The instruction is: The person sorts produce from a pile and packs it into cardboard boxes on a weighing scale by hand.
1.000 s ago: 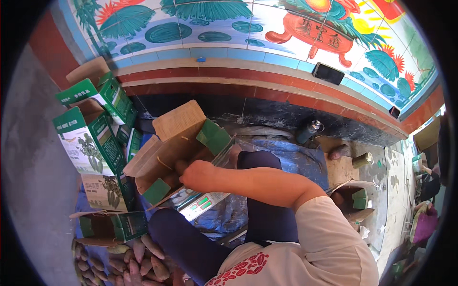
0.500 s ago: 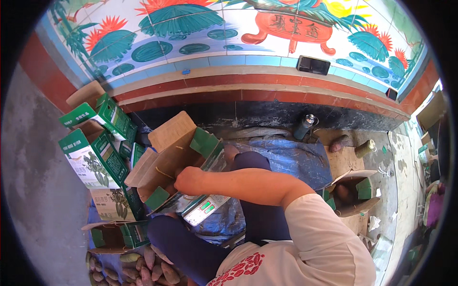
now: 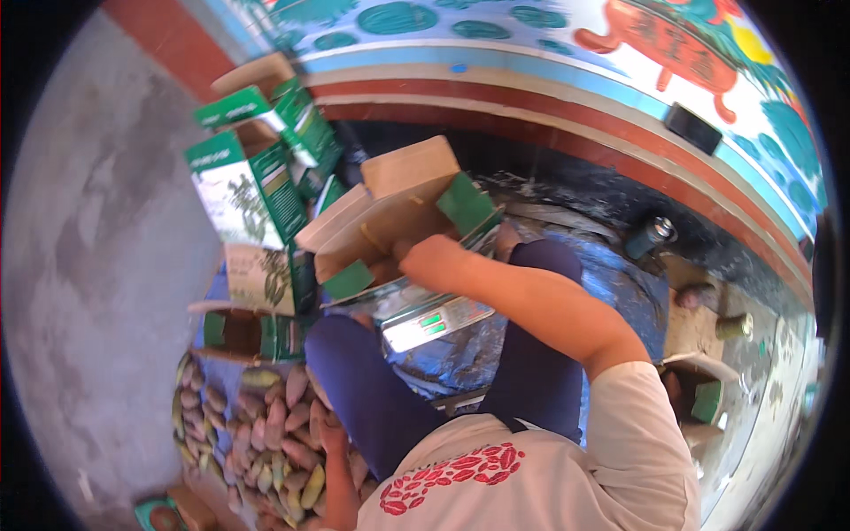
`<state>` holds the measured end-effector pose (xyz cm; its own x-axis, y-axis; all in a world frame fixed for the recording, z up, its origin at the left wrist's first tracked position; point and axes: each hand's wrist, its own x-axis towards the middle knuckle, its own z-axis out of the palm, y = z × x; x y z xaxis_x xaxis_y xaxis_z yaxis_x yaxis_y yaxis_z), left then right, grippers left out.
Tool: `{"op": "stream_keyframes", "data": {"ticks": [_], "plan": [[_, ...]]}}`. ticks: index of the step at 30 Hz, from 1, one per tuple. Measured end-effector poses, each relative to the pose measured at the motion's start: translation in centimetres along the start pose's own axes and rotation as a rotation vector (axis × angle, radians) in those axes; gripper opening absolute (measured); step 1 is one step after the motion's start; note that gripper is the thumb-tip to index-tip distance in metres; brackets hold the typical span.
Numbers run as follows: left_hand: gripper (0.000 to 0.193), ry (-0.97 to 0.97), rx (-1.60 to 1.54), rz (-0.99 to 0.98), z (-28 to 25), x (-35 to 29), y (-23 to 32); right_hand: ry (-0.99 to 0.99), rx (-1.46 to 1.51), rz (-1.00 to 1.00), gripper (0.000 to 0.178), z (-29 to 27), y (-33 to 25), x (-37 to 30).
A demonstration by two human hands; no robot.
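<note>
My right hand reaches into an open green and brown cardboard box, its fingers hidden inside. A reddish-brown shape, probably a sweet potato, shows beside them. The box appears to rest on a digital scale with a lit green display, between my legs. Down at the left, my left hand is on a heap of sweet potatoes, reddish and yellowish-green. Its fingers are blurred and partly lost among the tubers, so I cannot tell whether it grips one.
Green and white cartons are stacked at the left, above a low open box. A blue plastic sheet covers the floor. At the right are a flask, a tin can and another open box. A painted tile wall stands behind.
The view has swung left and down, showing more of the sweet potato heap. My left hand has come into sight on the heap. My right hand stays in the box.
</note>
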<state>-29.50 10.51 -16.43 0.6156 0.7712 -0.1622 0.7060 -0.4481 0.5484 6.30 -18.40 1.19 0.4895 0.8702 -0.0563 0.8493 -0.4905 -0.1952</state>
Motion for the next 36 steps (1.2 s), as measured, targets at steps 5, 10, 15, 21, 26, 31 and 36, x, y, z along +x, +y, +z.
{"op": "stream_keyframes", "data": {"ticks": [5, 10, 15, 21, 26, 31, 36], "plan": [[0.075, 0.229, -0.093, -0.128, -6.4, -0.8, 5.7, -0.078, -0.02, -0.102, 0.017, -1.3, -0.6, -1.7], [0.064, 0.432, -0.403, 0.141, -11.1, 0.7, 12.4, -0.105, -0.016, -0.133, 0.017, -1.5, -0.8, -2.2], [0.062, 0.392, -0.519, 0.246, -13.0, 0.7, 21.4, -0.103, -0.029, -0.148, 0.017, -1.1, -0.7, -2.4], [0.064, 0.176, -0.59, 0.446, -11.7, 1.8, 29.6, -0.138, -0.041, -0.139, 0.017, -1.2, -0.7, -2.4], [0.066, -0.006, -0.434, 0.567, -8.8, 3.7, 34.9, -0.102, -0.026, -0.144, 0.017, -1.1, -0.6, -2.2], [0.066, -0.245, -0.292, 0.644, -4.4, 5.2, 38.0, -0.095, -0.031, -0.128, 0.017, -0.9, -0.6, -2.2], [0.054, -0.27, -0.167, 0.663, -1.5, 8.2, 37.2, -0.033, -0.024, -0.12, 0.016, -0.6, -0.5, -1.8]]}}
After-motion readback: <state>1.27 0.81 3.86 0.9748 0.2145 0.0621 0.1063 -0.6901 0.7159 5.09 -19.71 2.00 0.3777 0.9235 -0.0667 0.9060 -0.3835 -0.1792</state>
